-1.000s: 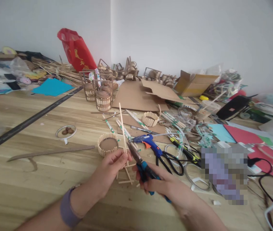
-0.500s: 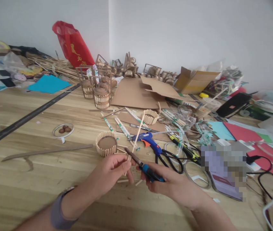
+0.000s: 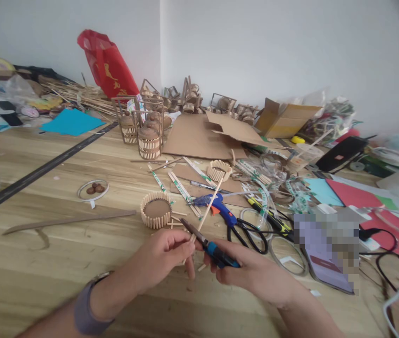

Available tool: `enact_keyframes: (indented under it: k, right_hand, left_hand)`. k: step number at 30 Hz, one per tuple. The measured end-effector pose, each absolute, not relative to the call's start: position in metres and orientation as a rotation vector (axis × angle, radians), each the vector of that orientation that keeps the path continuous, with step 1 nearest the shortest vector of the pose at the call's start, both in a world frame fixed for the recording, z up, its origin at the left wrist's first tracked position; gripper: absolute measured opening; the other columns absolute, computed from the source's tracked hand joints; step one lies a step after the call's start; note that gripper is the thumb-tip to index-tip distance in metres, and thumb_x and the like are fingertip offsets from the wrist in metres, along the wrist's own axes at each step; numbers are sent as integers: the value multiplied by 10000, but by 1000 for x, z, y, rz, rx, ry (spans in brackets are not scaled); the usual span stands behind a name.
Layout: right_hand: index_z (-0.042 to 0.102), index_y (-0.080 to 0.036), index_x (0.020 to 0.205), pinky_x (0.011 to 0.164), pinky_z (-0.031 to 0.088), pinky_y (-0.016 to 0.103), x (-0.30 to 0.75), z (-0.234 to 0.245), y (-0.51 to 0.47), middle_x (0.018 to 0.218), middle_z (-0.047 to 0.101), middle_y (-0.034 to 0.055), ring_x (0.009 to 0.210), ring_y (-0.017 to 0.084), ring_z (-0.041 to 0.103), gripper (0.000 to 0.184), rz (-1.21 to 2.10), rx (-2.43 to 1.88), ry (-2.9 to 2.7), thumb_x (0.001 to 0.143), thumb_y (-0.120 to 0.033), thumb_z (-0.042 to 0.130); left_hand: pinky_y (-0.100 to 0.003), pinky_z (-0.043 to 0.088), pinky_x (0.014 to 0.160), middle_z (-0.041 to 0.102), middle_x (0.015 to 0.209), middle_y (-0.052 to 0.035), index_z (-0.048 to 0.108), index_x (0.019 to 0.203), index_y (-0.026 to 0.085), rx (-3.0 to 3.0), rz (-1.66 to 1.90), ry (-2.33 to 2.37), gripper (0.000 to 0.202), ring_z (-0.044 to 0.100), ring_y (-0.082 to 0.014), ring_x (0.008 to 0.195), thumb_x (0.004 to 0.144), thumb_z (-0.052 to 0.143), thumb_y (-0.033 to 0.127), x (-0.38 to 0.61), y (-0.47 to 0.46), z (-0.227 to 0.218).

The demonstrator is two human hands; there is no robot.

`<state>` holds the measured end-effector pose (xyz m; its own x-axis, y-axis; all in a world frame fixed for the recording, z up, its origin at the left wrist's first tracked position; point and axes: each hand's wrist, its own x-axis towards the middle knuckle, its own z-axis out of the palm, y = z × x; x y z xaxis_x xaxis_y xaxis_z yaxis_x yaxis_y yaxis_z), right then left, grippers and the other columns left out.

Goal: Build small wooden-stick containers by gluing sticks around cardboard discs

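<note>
Between thumb and fingers, my left hand pinches thin wooden sticks, one long one slanting up to the right. My right hand is wrapped round the blue and black handle of a cutting tool, which looks like pruning shears. Its dark blades lie across the sticks just beyond my left fingertips. Beyond my left hand stands a round basket walled with short upright stick pieces around a brown cardboard base. Short cut pieces lie beside it. A second stick ring sits farther back.
A blue hot glue gun lies right of centre, near black-handled scissors and a phone. Finished lidded baskets stand behind, by cardboard sheets. A white ring encloses brown beads at left.
The long stick has tilted farther right, its upper end now over the second stick ring. My hands and the cutting tool stay in nearly the same place.
</note>
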<state>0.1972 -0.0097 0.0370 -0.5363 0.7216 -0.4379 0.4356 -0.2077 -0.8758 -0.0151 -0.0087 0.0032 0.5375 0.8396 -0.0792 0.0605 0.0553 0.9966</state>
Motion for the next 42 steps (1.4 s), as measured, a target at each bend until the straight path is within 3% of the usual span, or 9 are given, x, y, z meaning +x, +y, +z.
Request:
enact_keyframes:
  k: [17, 23, 31, 36, 42]
  right_hand:
    - [586, -177, 894, 750, 357, 303, 196, 34, -10, 852, 529, 1, 832, 185, 462, 266, 1808, -1385, -1821, 660, -303, 570]
    - [557, -193, 836, 708, 339, 276, 190, 32, -10, 791, 501, -20, 785, 169, 441, 180, 1744, -1347, -1854, 671, -266, 550]
    - [540, -195, 847, 674, 320, 265, 191, 24, -10, 758, 457, -31, 747, 155, 417, 169, 1660, -1290, -1934, 681, -212, 515]
    - [533, -193, 831, 654, 312, 263, 189, 20, -10, 747, 458, -32, 729, 150, 416, 150, 1587, -1293, -1976, 686, -172, 497]
    - [492, -209, 779, 639, 307, 250, 187, 20, -11, 721, 428, -42, 703, 138, 393, 129, 1477, -1299, -2024, 680, -127, 486]
  left_hand:
    - [-257, 381, 595, 642, 599, -7, 672, 800, 149, 1340, 665, 826, 453, 585, -151, 557, 863, 558, 583, -14, -8, 0]
    - [-265, 367, 598, 636, 541, -17, 604, 653, 176, 1379, 661, 870, 484, 545, -154, 562, 869, 531, 603, -15, -8, -5]
    - [-266, 394, 625, 606, 513, -2, 596, 630, 181, 1388, 662, 843, 506, 553, -153, 566, 867, 528, 622, -16, -6, -5]
    - [-265, 394, 626, 590, 502, 8, 586, 627, 185, 1379, 673, 839, 499, 542, -152, 566, 872, 534, 617, -16, -6, -4]
    - [-269, 395, 643, 581, 527, 20, 615, 745, 181, 1382, 669, 845, 462, 530, -154, 579, 880, 520, 613, -15, -6, -5]
